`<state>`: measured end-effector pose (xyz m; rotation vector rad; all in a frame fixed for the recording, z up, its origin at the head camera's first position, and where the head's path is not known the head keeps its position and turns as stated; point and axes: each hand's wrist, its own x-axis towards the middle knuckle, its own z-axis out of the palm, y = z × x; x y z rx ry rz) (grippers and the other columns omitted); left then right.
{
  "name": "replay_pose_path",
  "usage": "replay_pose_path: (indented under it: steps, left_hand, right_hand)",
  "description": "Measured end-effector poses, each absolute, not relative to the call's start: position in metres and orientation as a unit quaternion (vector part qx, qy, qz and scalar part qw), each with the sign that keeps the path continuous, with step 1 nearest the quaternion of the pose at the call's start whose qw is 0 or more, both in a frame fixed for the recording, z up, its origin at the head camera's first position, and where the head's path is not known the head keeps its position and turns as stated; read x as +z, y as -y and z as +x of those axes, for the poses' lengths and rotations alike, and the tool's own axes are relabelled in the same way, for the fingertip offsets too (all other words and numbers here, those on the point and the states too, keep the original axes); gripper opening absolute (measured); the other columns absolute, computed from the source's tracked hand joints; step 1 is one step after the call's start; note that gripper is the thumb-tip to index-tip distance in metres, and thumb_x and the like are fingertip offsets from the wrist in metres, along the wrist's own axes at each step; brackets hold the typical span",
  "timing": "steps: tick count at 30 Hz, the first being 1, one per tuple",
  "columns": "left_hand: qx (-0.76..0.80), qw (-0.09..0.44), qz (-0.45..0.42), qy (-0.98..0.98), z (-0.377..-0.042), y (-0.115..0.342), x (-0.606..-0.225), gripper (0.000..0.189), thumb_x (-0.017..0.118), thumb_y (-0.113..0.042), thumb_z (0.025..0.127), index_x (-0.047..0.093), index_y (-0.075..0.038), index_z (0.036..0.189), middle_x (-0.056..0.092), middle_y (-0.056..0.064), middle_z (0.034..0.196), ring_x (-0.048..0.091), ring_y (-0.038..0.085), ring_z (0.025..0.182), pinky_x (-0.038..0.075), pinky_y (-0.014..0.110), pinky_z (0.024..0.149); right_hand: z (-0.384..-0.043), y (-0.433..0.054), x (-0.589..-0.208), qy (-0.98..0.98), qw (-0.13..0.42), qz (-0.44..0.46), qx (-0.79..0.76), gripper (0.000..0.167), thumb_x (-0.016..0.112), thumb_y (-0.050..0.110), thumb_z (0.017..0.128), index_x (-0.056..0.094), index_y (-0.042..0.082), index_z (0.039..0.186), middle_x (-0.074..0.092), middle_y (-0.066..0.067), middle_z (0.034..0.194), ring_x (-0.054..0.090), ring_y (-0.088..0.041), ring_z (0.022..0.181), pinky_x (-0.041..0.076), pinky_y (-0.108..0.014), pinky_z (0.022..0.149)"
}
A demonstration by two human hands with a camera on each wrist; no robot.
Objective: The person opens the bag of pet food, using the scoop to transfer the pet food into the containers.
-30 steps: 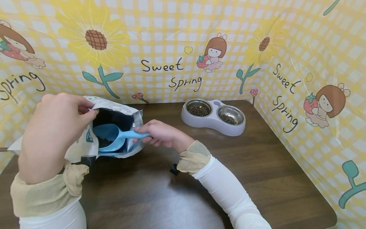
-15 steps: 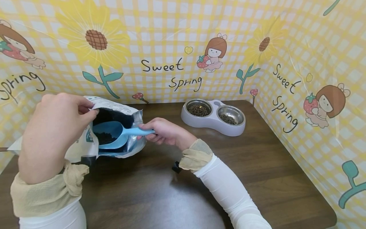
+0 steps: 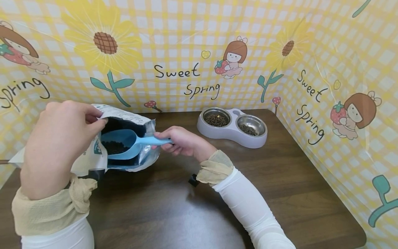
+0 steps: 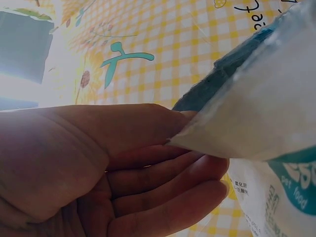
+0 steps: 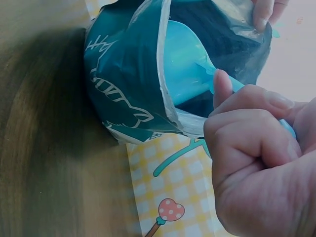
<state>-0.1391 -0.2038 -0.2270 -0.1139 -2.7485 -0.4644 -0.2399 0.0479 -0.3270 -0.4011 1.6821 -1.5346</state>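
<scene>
White-sleeved arms [image 3: 248, 204] reach over a dark wood-grain table [image 3: 149, 218]. The left hand [image 3: 57, 143], knuckles high, pinches the rim of a crinkled white-and-teal pet-food bag [image 3: 90, 162]; the right hand [image 3: 183, 141], fingers curled, grips the handle of a light-blue plastic scoop [image 3: 133, 151] holding dark pellets [image 3: 115, 147] inside the bag's mouth. Beyond, a lilac double feeder [image 3: 228, 134] carries round steel bowls [image 3: 253, 121] of brown kibble [image 3: 216, 120] before yellow gingham cloth [image 3: 177, 34].
</scene>
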Motion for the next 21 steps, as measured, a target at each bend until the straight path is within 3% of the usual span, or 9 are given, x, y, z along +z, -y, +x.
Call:
replay_pose_path:
  steps: [9, 16, 21]
  left_hand:
    - [-0.163, 0.169, -0.033, 0.971, -0.138, 0.203, -0.227, 0.028, 0.071, -0.018, 0.101, 0.080, 0.006, 0.113, 0.081, 0.028, 0.101, 0.067, 0.058, 0.092, 0.054, 0.057, 0.067]
    - [-0.162, 0.173, -0.038, 0.971, -0.138, 0.204, -0.227, 0.028, 0.071, -0.018, 0.101, 0.080, 0.006, 0.112, 0.082, 0.027, 0.101, 0.067, 0.059, 0.091, 0.054, 0.060, 0.070]
    - [-0.162, 0.172, -0.039, 0.971, -0.139, 0.205, -0.227, 0.028, 0.070, -0.018, 0.101, 0.080, 0.005, 0.112, 0.082, 0.026, 0.101, 0.066, 0.059, 0.092, 0.053, 0.058, 0.069]
  right_hand:
    - [-0.242, -0.056, -0.322, -0.655, 0.405, -0.158, -0.618, 0.045, 0.042, 0.029, 0.118, 0.070, 0.001, 0.098, 0.039, 0.007, 0.059, 0.027, -0.004, 0.047, 0.018, -0.019, 0.048]
    - [-0.244, -0.068, -0.319, -0.648, 0.410, -0.162, -0.621, 0.044, 0.041, 0.028, 0.118, 0.067, -0.005, 0.103, 0.038, 0.008, 0.057, 0.027, -0.003, 0.046, 0.018, -0.019, 0.046]
    - [-0.245, -0.076, -0.319, -0.642, 0.411, -0.172, -0.624, 0.045, 0.041, 0.027, 0.118, 0.071, 0.001, 0.097, 0.038, 0.009, 0.057, 0.027, -0.003, 0.046, 0.018, -0.020, 0.046]
